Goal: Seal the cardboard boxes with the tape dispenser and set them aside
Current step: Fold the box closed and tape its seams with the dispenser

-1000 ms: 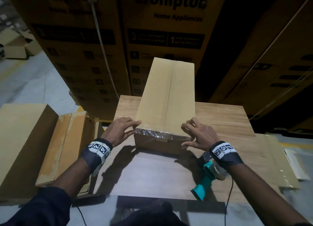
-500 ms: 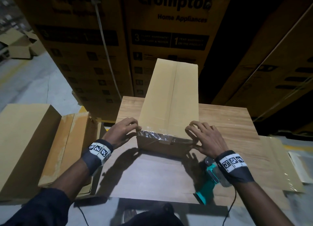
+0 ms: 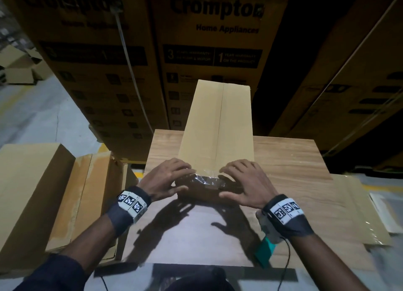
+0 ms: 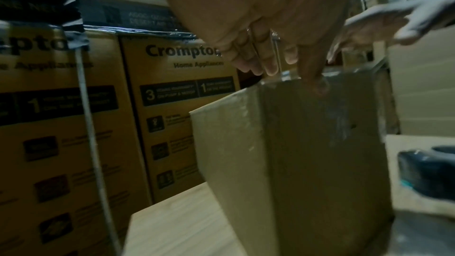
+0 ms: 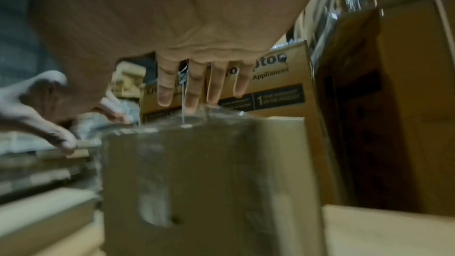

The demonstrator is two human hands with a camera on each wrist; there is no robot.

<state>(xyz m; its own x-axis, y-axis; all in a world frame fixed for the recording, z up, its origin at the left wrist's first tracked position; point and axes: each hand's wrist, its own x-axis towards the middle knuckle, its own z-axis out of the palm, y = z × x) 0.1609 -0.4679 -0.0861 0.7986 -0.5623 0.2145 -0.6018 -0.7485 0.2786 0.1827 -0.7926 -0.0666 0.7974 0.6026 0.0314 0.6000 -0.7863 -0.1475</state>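
Note:
A long plain cardboard box [image 3: 218,124] lies lengthwise on the wooden table [image 3: 294,159], its top seam running away from me. A strip of clear tape [image 3: 207,178] wraps over its near end. My left hand [image 3: 172,177] and right hand [image 3: 239,181] sit on the near corners, fingers spread flat on the top edge and thumbs on the end face, pressing the tape. The left wrist view shows the fingers [image 4: 268,61] on the box [image 4: 307,153]; the right wrist view shows fingers [image 5: 197,89] on the box [image 5: 209,182]. The teal tape dispenser [image 3: 265,250] lies under my right wrist.
Tall printed cartons [image 3: 213,50] stand stacked right behind the table. Two brown boxes [image 3: 28,192] [image 3: 91,199] sit beside the table on the left. Flat cardboard under plastic film [image 3: 359,210] lies on the right. The dispenser [image 4: 428,168] rests near the table's front right.
Both hands slid from the box's near corners up onto its top edge and closer together over the tape. My right wrist now hides most of the dispenser.

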